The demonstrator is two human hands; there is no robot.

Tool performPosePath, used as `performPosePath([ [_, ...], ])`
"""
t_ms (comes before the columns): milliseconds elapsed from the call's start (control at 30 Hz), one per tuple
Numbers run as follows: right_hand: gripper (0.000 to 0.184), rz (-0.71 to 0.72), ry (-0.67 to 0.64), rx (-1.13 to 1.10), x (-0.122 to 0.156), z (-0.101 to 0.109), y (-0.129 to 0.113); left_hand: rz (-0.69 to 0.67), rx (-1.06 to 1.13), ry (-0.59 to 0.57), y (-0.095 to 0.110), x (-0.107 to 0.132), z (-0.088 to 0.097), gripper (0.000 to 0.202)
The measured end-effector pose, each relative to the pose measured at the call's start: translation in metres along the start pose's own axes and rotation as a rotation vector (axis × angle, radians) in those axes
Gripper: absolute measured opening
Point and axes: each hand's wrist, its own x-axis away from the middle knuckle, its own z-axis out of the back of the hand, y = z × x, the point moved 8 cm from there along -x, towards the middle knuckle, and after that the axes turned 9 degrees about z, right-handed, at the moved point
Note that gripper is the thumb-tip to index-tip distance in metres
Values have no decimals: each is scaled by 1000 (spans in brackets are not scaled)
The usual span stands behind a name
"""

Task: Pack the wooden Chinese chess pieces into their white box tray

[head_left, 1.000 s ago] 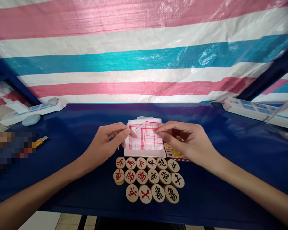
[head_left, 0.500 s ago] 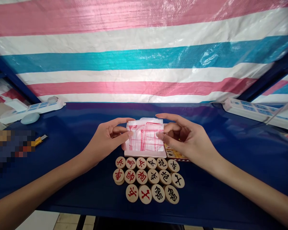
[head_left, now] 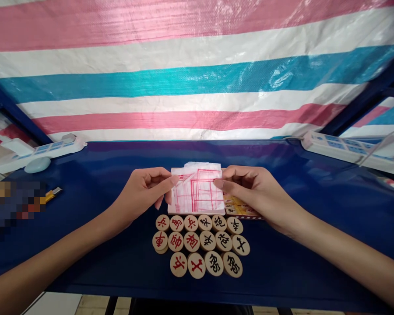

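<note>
Near my fingers, sixteen round wooden pieces (head_left: 191, 241) lie face up in three rows, red characters to the left and black to the right (the leftmost one in the middle row sits on another disc). Just beyond them is a folded paper (head_left: 198, 192) with red lines, over a shallow white box (head_left: 171, 210). My left hand (head_left: 145, 189) pinches its left edge and my right hand (head_left: 258, 188) its right, each grip narrow, with the thumb on the near face. A patterned box (head_left: 233, 208) lies just right of the white one, beneath my right hand.

A left power strip (head_left: 49, 151), a pale rounded object (head_left: 37, 164) and a yellow cutter (head_left: 53, 194) stand well off to the left; a right power strip (head_left: 335, 146) is at the far right. The blue worktop (head_left: 315, 192) runs back to striped sheeting (head_left: 184, 83), and its near edge passes just this side of the nearest row.

The paper hides most of the white box, my right hand covers part of the patterned one, and a pixelated patch (head_left: 13, 205) masks whatever is at the left.
</note>
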Motion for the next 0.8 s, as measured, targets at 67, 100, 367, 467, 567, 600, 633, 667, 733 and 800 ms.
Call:
performPosePath([
  [67, 20, 2, -7, 18, 0, 0, -1, 15, 17, -6, 0, 1, -1, 27],
  [100, 21, 6, -11, 27, 0, 1, -2, 17, 26, -8, 1, 2, -1, 27],
  [367, 21, 41, 45, 23, -3, 8, -5, -46, 12, 8, 11, 4, 2, 38],
  [467, 26, 49, 80, -2, -3, 12, -6, -65, -52, 7, 12, 5, 1, 34],
  [567, 27, 110, 62, 96, -3, 11, -13, -121, -130, 53, 15, 8, 3, 29],
  [600, 26, 146, 56, 152, -2, 10, -17, -151, -154, 75, 17, 10, 4, 28],
  [633, 25, 185, 50, 201, -2, 9, -22, -179, -179, 98, 19, 11, 5, 26],
  [667, 24, 226, 47, 234, -1, 7, -25, -207, -204, 122, 21, 13, 5, 25],
  [733, 21, 283, 52, 257, 1, 5, -30, -252, -251, 156, 24, 15, 6, 21],
  [800, 15, 292, 70, 269, 2, 4, -29, -277, -272, 178, 25, 16, 5, 18],
])
